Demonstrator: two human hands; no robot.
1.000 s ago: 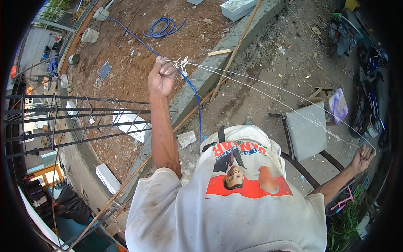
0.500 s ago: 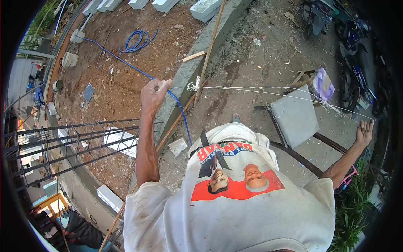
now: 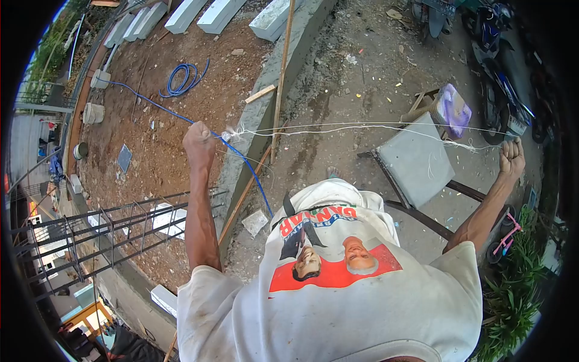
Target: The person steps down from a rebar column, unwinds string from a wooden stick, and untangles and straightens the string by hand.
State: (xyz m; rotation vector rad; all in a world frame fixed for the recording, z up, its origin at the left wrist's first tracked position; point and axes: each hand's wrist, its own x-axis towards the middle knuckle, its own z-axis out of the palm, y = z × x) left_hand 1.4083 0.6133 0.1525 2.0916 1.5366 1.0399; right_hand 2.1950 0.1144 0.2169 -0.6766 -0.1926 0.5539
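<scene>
White string [image 3: 338, 127] runs in two strands between my raised fists, stretched nearly level across my front. My left hand [image 3: 199, 145] is closed on its one end, beside a knotted tuft of loops. At the far right, my right hand [image 3: 512, 158] makes a fist around the other end. A second loose tangle hangs from the strands a little short of that fist. Below the string stands a grey-topped table [image 3: 416, 160] with dark legs. A blue hose [image 3: 246, 158] passes beneath my left hand, over the concrete edge.
A rebar cage [image 3: 114, 235] juts in from the left, near my left forearm. A wooden strip [image 3: 281, 84] leans along the concrete kerb [image 3: 304, 42]. Coiled hose [image 3: 181, 81] lies on the soil. Motorcycles [image 3: 491, 66] and a purple-covered seat [image 3: 453, 111] stand at right.
My left hand has turned and moved slightly left and down; the knotted tuft has shifted left toward it. My right hand has moved a little left and up. The view has shifted slightly.
</scene>
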